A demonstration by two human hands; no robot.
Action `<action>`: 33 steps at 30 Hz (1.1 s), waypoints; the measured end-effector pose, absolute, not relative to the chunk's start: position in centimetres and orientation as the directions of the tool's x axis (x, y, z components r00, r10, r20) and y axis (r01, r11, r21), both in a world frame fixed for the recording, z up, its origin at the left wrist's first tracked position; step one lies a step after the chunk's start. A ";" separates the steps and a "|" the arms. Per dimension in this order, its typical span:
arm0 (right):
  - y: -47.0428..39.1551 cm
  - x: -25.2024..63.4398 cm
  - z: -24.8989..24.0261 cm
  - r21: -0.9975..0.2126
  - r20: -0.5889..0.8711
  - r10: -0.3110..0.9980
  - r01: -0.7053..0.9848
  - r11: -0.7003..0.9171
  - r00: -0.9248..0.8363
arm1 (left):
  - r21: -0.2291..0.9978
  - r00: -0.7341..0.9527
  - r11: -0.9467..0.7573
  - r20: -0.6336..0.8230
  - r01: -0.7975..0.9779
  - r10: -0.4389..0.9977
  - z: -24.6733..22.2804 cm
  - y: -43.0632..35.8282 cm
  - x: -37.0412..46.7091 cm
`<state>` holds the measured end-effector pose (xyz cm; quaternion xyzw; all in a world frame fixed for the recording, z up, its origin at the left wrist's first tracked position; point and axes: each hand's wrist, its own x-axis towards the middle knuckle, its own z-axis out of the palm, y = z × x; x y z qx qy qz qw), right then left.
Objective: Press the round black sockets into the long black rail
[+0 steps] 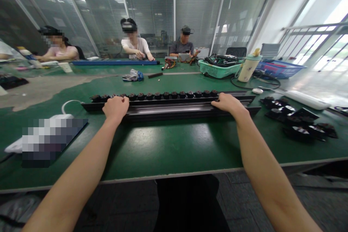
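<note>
A long black metal rail [168,109] with a shiny inner groove lies crosswise in front of me on the table. My left hand [116,110] is closed around its far edge near the left end. Toward the right end my right hand [230,104] grips the same edge, thumb and fingers curled over it. Just behind the rail runs a row of small round black parts [166,95], several of them evenly spaced. My fingertips are partly hidden, and whether they also touch that row I cannot tell.
Loose black parts [299,121] lie in a pile at right. A white power strip [61,117] and a phone-like slab [73,134] are at left. Farther back stand a green basket [221,70], a cream bottle [248,67] and a blue basket [285,69]. Several people sit across the green table [174,148].
</note>
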<state>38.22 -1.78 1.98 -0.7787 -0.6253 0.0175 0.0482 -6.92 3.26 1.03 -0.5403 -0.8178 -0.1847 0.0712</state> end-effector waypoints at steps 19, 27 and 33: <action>-2.1 38.8 2.2 -0.107 0.027 0.955 0.951 -0.291 0.295 | 0.221 -0.403 0.347 0.313 0.911 0.860 1.5 2.6 -6.4; -2.0 39.0 2.2 -0.127 0.016 0.940 0.934 -0.335 0.340 | 0.227 -0.404 0.346 0.313 0.910 0.859 1.3 2.9 -6.6; -2.1 39.3 2.3 -0.145 0.018 0.928 0.919 -0.366 0.372 | 0.237 -0.408 0.345 0.314 0.908 0.857 1.2 3.1 -6.8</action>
